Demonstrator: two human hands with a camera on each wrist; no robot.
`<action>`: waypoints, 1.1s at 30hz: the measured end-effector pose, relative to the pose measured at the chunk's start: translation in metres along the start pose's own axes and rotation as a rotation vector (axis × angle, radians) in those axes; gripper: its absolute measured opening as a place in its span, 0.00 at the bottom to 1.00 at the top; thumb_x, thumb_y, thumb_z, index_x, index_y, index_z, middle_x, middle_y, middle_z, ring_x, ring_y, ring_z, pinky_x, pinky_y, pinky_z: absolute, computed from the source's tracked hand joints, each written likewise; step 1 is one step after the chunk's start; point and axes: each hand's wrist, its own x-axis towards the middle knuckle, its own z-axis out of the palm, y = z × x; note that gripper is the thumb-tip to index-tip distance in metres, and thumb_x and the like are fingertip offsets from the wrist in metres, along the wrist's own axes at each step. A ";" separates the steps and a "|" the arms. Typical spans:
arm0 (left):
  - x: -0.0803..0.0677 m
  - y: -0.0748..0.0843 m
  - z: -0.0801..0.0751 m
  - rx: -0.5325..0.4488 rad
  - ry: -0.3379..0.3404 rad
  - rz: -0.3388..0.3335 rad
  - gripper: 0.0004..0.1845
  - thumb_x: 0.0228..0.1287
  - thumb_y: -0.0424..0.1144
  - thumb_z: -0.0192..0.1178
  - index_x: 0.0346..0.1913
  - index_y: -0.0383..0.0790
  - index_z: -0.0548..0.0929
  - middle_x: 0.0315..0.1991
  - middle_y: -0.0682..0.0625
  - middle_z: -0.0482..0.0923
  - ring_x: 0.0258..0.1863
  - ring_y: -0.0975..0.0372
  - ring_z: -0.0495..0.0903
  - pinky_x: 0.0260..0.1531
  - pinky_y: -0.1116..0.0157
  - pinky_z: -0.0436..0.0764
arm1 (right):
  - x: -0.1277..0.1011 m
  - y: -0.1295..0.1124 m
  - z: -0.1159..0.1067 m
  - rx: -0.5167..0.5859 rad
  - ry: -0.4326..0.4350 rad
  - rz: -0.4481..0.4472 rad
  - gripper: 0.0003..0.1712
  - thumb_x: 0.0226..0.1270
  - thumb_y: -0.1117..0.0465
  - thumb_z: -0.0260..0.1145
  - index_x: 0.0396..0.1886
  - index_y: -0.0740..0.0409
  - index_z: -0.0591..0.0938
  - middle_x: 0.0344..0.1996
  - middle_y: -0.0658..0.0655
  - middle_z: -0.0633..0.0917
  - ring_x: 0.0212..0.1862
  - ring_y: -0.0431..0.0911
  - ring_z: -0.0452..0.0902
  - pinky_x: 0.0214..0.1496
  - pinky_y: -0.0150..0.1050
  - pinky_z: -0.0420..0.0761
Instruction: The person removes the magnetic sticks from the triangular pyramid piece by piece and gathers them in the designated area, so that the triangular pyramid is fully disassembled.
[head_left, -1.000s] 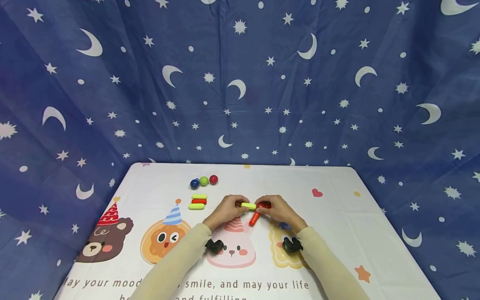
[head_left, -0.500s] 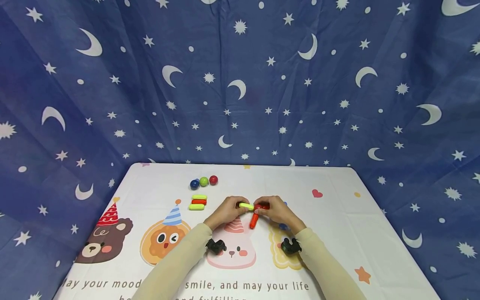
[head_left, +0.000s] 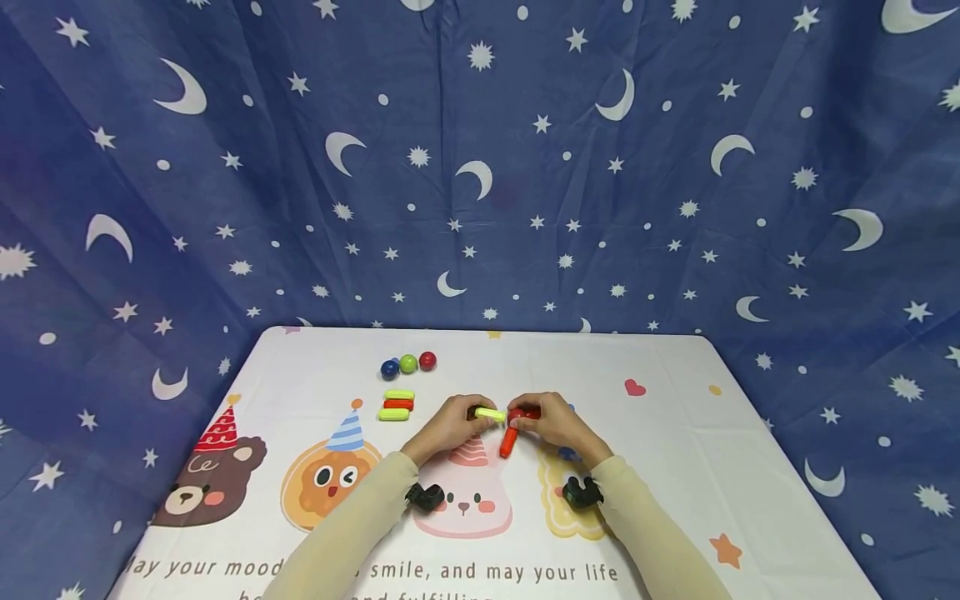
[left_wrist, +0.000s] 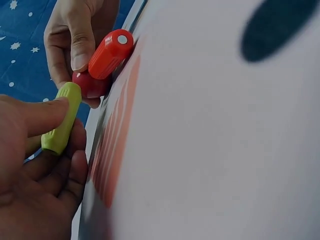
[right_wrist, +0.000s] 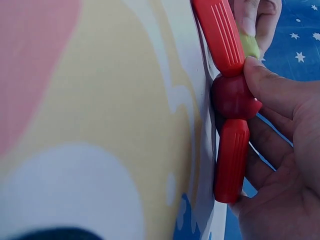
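Observation:
Between thumb and fingers my left hand point(head_left: 452, 423) pinches a yellow-green ribbed building rod point(left_wrist: 62, 117), slightly tilted. My right hand point(head_left: 558, 421) holds a dark red ball point(right_wrist: 234, 96) with two red ribbed building rods joined to it. One red rod point(head_left: 508, 442) points from the ball toward the front of the table and shows a pale disc on its free end in the left wrist view. The other red rod point(right_wrist: 232, 161) lies along the right fingers. In the head view a small gap separates the yellow-green rod's tip from the ball.
Left of the hands, two yellow-green rods and one red rod point(head_left: 398, 404) lie side by side. Behind them sit a dark blue ball point(head_left: 389, 369), a green ball point(head_left: 408, 363) and a red ball point(head_left: 427, 361). The white tablecloth point(head_left: 660, 433) has cartoon prints; a starry blue curtain point(head_left: 480, 167) hangs behind.
My left hand has drawn slightly left with the yellow-green rod, opening a gap to the ball. The front red rod has swung a little more upright in the head view.

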 end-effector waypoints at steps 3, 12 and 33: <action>-0.006 0.001 -0.003 -0.007 0.014 -0.018 0.10 0.61 0.43 0.62 0.45 0.51 0.81 0.35 0.56 0.79 0.32 0.67 0.74 0.33 0.72 0.75 | -0.001 -0.001 0.000 0.010 0.001 -0.004 0.13 0.56 0.49 0.69 0.41 0.42 0.84 0.38 0.44 0.86 0.41 0.38 0.77 0.49 0.38 0.75; -0.028 0.000 -0.016 -0.015 0.050 -0.050 0.11 0.61 0.42 0.61 0.47 0.52 0.81 0.44 0.56 0.81 0.39 0.65 0.78 0.42 0.67 0.78 | -0.001 -0.001 0.001 0.000 0.009 0.008 0.12 0.55 0.48 0.69 0.40 0.40 0.83 0.39 0.44 0.85 0.42 0.39 0.76 0.52 0.41 0.75; -0.076 -0.012 -0.054 0.012 0.225 -0.055 0.10 0.57 0.41 0.65 0.42 0.59 0.80 0.39 0.62 0.80 0.37 0.67 0.76 0.40 0.70 0.77 | 0.000 0.000 0.002 -0.022 -0.001 0.029 0.13 0.56 0.50 0.69 0.42 0.42 0.83 0.40 0.44 0.85 0.42 0.40 0.75 0.53 0.42 0.74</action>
